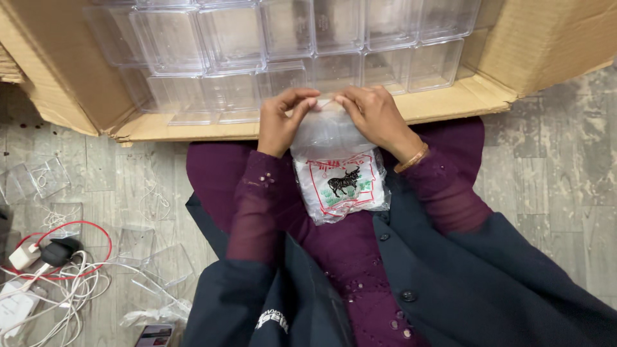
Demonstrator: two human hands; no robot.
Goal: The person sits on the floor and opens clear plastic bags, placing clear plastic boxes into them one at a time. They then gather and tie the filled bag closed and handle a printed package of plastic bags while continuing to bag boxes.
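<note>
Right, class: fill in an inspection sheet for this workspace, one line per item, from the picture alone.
Surface: grey tiled floor; the person sits on it.
Job's things: clear plastic bag with an animal print, resting on the lap.
Clutter: loose clear lids on the floor.
Grippers: left hand and right hand pinch the bag's top.
Cables: white cables, red cord, chargers.
Surroundings: cardboard box of clear plastic containers.

The cardboard box [450, 103] and clear containers [283, 38] are cut off at top.
</note>
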